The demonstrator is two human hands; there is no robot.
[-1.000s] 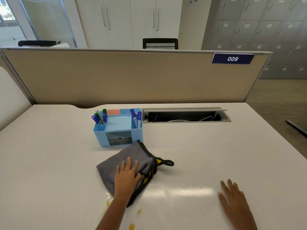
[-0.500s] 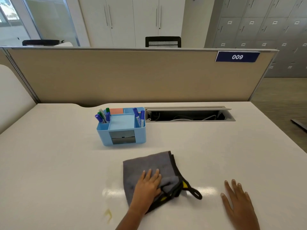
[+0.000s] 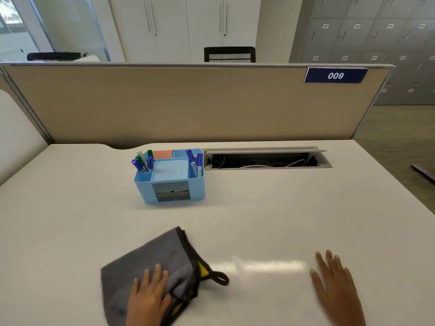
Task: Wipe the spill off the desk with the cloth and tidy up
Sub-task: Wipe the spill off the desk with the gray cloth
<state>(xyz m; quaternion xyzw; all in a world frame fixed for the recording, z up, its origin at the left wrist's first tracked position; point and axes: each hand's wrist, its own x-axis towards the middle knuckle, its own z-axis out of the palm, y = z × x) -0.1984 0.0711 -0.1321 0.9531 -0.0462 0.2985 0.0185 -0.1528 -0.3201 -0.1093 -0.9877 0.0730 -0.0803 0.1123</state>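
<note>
A grey cloth [image 3: 155, 257] with black trim, a yellow patch and a hanging loop lies bunched on the white desk [image 3: 259, 220] near its front edge. My left hand [image 3: 148, 300] presses down on the cloth's near part, fingers spread and thumb against a fold. My right hand [image 3: 336, 290] rests flat on the bare desk at the lower right, fingers apart, holding nothing. No spill shows on the visible desk; the cloth and my left arm cover the spot in front of me.
A light blue desk organizer [image 3: 169, 184] with several markers and sticky notes stands behind the cloth. To its right is an open cable tray [image 3: 266, 160] sunk into the desk. A beige partition [image 3: 188, 102] closes off the back.
My left hand has slid the cloth to the left and toward me, over where yellow drops showed earlier. My right hand has stayed flat in place.
</note>
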